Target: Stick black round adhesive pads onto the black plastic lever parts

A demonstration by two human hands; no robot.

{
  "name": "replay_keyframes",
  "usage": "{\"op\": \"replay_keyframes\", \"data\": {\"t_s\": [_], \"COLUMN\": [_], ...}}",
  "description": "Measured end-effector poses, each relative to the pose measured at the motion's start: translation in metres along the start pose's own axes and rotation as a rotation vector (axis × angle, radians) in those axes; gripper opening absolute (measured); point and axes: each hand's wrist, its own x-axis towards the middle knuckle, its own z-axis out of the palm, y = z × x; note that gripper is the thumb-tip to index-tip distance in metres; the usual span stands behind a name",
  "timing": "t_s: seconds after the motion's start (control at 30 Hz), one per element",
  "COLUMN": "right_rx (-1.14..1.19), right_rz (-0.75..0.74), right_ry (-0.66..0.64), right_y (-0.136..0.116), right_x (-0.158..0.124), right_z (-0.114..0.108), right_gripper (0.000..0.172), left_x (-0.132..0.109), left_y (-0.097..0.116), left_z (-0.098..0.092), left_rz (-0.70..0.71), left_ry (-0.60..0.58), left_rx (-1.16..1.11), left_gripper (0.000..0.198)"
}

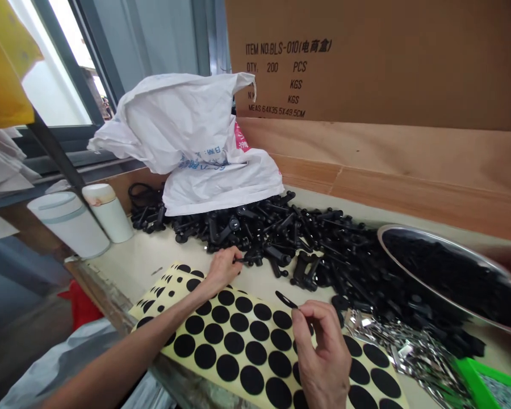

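My left hand (223,268) reaches the near edge of a heap of black plastic parts (272,238) and pinches a small black part (241,260) in its fingertips. My right hand (323,352) is above a yellowish sheet of round black stickers (238,341). Between its thumb and forefinger it holds a thin black piece (286,299), likely a peeled sticker seen edge-on. My forearms cross the sheet from the lower left. Part of the sheet lies hidden under my right hand.
A steel bowl (447,272) of small black pieces tilts at the right, beside loose silver metal pieces (409,352) and a green tray (481,386). A white plastic sack (187,142), white cylindrical containers (70,224) and a cardboard carton (378,62) stand behind.
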Motion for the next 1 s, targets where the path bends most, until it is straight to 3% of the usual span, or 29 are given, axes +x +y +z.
{"op": "replay_keyframes", "data": {"t_s": [0.23,0.3,0.4,0.47,0.53,0.63,0.77,0.83,0.9,1.0], "right_rx": [0.07,0.046,-0.06,-0.085,-0.022,0.215,0.61,0.715,0.745,0.695], "right_rz": [0.145,0.155,0.014,-0.068,-0.016,0.25,0.587,0.68,0.73,0.757], "right_ry": [-0.047,-0.081,-0.201,-0.276,-0.29,-0.255,-0.359,-0.416,-0.441,-0.389], "right_y": [0.012,0.014,0.016,0.017,0.018,0.013,-0.004,-0.01,-0.011,-0.008], "right_x": [-0.001,-0.002,-0.003,-0.003,-0.001,0.004,0.005,0.003,0.001,0.002], "right_z": [0.003,0.007,0.011,0.012,0.011,0.01,0.012,0.013,0.012,0.009], "right_gripper": [0.008,0.023,0.058,0.066,0.067,0.073,0.087,0.088,0.087,0.074], "left_x": [-0.035,-0.044,-0.061,-0.075,-0.088,-0.102,-0.112,-0.116,-0.12,-0.122], "left_y": [0.007,0.011,0.019,0.024,0.03,0.039,0.043,0.04,0.035,0.034], "left_z": [-0.024,-0.028,-0.024,-0.018,-0.014,-0.013,-0.016,-0.015,-0.013,-0.009], "left_rz": [-0.352,-0.436,-0.532,-0.56,-0.52,-0.323,0.19,0.39,0.443,0.287], "left_ry": [-0.26,-0.304,-0.377,-0.427,-0.48,-0.475,-0.267,-0.244,-0.239,-0.167], "left_rx": [-0.578,-0.711,-0.854,-0.923,-0.988,-1.002,-0.618,-0.412,-0.339,-0.441], "left_gripper": [0.014,0.014,0.016,0.017,0.018,0.023,0.024,0.03,0.033,0.025]}}
